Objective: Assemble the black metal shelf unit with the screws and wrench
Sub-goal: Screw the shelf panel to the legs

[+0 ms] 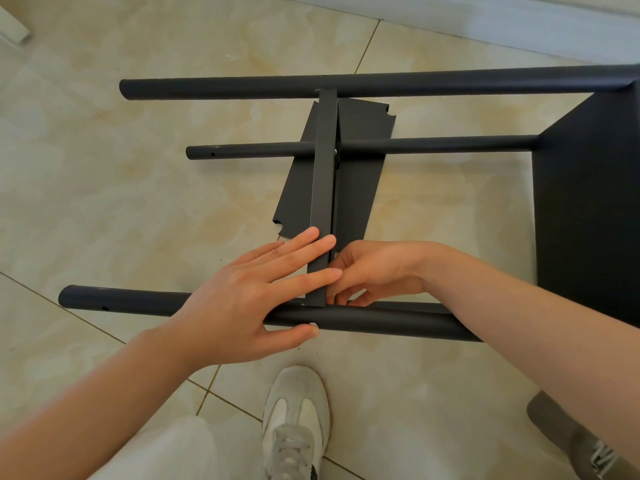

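The black shelf frame lies on its side on the tiled floor, with a far tube (242,87), a middle tube (433,144) and a near tube (381,322) running left to right. A black shelf panel (323,168) stands on edge between the far and near tubes. My left hand (242,299) lies flat on the panel's near end, fingers straight, thumb against the near tube. My right hand (374,271) has its fingers curled at the corner where panel and near tube meet; whatever they hold is hidden. A small silver fastener (335,151) shows at the middle tube.
A loose black panel (360,188) lies flat on the floor under the frame. A large black end panel (588,202) closes the frame on the right. My white shoe (294,420) and a grey shoe (581,441) stand near the bottom. A wall base (519,22) runs behind.
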Demonstrator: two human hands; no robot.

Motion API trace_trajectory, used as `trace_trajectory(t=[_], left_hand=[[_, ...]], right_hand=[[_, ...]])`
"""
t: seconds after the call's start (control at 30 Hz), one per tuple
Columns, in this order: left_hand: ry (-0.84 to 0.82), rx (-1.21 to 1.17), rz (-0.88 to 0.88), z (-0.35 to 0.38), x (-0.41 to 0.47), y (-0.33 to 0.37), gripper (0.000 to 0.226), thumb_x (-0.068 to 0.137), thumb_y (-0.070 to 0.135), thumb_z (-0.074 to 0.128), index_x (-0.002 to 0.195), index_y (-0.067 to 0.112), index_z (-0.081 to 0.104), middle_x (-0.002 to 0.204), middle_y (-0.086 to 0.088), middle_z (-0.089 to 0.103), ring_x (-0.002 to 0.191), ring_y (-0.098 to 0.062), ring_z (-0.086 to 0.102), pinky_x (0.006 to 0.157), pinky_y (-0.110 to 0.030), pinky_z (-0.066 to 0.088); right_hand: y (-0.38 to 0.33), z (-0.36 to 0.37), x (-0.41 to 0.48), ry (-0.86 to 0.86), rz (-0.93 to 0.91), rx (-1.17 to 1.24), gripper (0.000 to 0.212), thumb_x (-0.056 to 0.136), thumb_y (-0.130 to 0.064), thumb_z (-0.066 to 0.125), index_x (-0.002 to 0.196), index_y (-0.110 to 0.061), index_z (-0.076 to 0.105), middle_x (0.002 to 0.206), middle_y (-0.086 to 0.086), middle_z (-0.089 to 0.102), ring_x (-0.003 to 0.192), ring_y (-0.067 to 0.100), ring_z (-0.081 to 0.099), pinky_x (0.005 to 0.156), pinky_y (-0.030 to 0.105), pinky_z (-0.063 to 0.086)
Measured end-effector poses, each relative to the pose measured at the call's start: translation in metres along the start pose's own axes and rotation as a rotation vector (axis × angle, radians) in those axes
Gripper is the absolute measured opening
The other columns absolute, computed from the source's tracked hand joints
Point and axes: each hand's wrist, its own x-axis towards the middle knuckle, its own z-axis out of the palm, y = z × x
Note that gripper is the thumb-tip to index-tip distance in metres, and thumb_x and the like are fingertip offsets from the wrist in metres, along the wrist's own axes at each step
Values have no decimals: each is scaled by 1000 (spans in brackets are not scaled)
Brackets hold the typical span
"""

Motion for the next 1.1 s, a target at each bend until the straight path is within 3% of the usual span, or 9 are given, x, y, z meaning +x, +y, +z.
trace_trajectory(t=[0.17, 0.5, 0.77, 1.0, 1.1], left_hand=[[-3, 2, -2, 0, 1, 0, 62, 95, 53, 56, 151, 27, 45, 165, 2, 27, 155, -16, 17, 122, -37, 28], [10, 7, -1, 0, 0, 1, 62, 95, 51, 57, 151, 25, 45, 164, -1, 29, 154, -19, 20, 117, -39, 33], [7, 12, -2, 0, 0, 0, 64, 95, 50, 58, 152, 25, 43, 165, 1, 28, 154, -18, 19, 117, -37, 33], [6, 17, -8, 0, 0, 2, 63, 96, 51, 55, 152, 25, 44, 165, 0, 28, 155, -17, 19, 117, -38, 34], [-4, 3, -16, -3, 1, 4, 63, 95, 50, 55, 151, 24, 44, 164, -1, 29, 154, -19, 20, 117, -42, 36]], right_hand=[[0, 0, -1, -30, -25, 11, 37, 93, -10, 62, 62, -25, 75, 78, 0, 69, 77, 12, 61, 76, 25, 51], [1, 5, 2, -13, -14, -4, 40, 95, -12, 59, 61, -25, 75, 72, -1, 69, 75, 12, 62, 75, 26, 52], [2, 0, -1, -43, -29, 55, 22, 93, -9, 62, 79, -19, 76, 88, 4, 71, 82, 12, 66, 77, 26, 54], [0, 5, 1, 5, -6, 13, 39, 94, -11, 61, 61, -24, 75, 77, 2, 70, 78, 13, 65, 76, 27, 53], [-2, 7, -2, 37, -11, -5, 36, 94, -11, 61, 62, -22, 74, 77, 4, 69, 78, 14, 64, 76, 27, 53]])
